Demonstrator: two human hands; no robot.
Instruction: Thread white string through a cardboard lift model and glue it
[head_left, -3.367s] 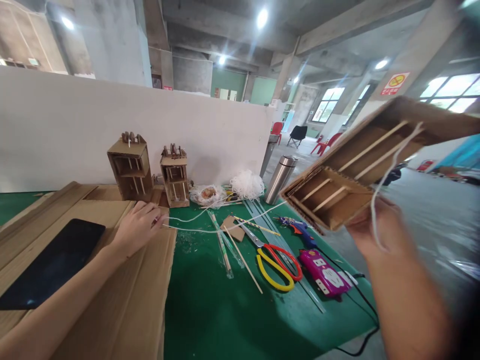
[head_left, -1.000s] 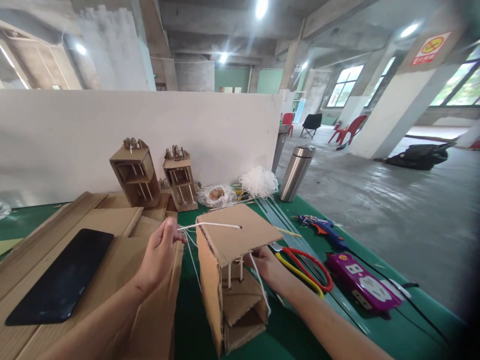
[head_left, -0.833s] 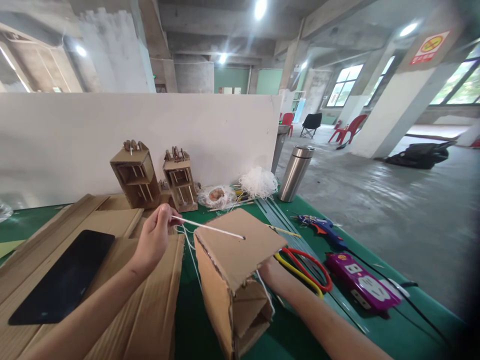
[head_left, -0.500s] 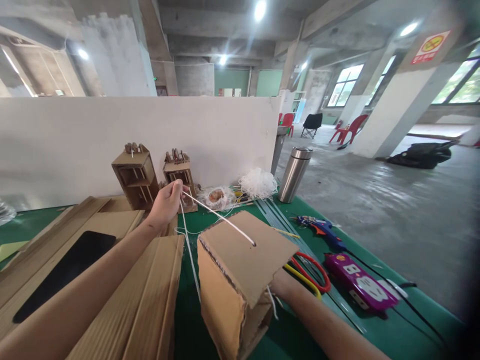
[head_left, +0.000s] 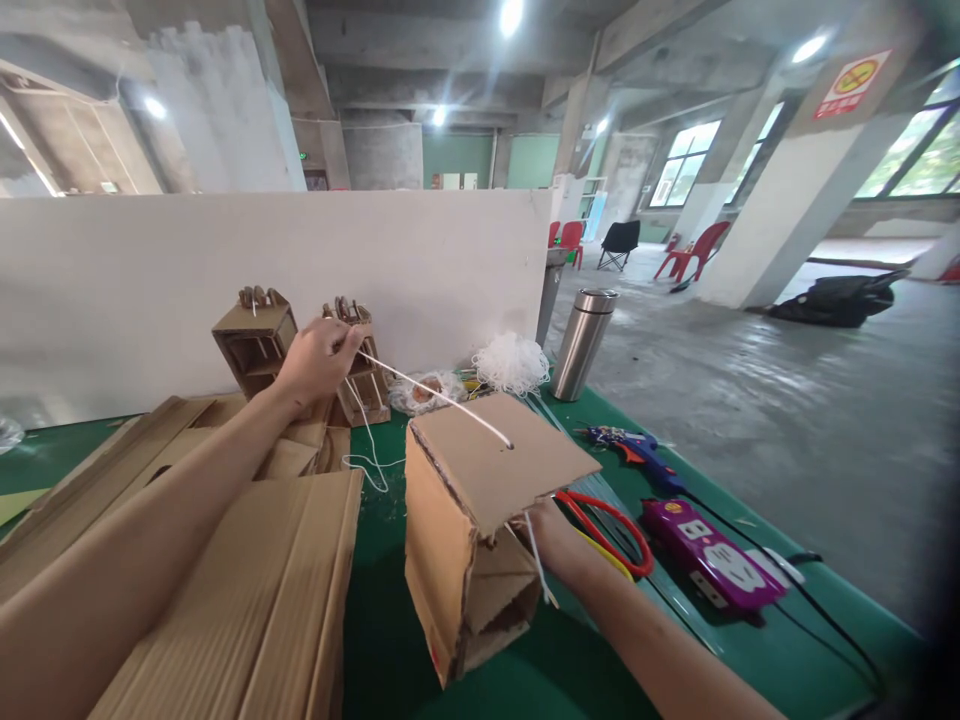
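Note:
My left hand [head_left: 319,357], raised over the far side of the table, pinches a white string [head_left: 435,392]. The string runs taut from its fingers down into a small hole in the top of a cardboard box [head_left: 442,560]. A loose tail of it drops from that hand toward the table. My right hand [head_left: 553,535] grips the box at its right side, below the overhanging top panel; its fingertips are partly hidden. Near it, white string ends hang below the panel. The box is tilted, with an open side showing dividers inside.
Two cardboard models [head_left: 255,340] with wheel-like tops stand before a white partition [head_left: 450,260]. Flat cardboard [head_left: 247,590] lies left. A steel flask [head_left: 585,345], white string heap [head_left: 511,363], red cable loop [head_left: 637,540], blue glue gun [head_left: 637,455] and purple case [head_left: 712,555] are right.
My left hand has moved left and up, drawing the string's tail off the table beside the box. The box has tilted, showing more of its open side, and more of my right hand shows.

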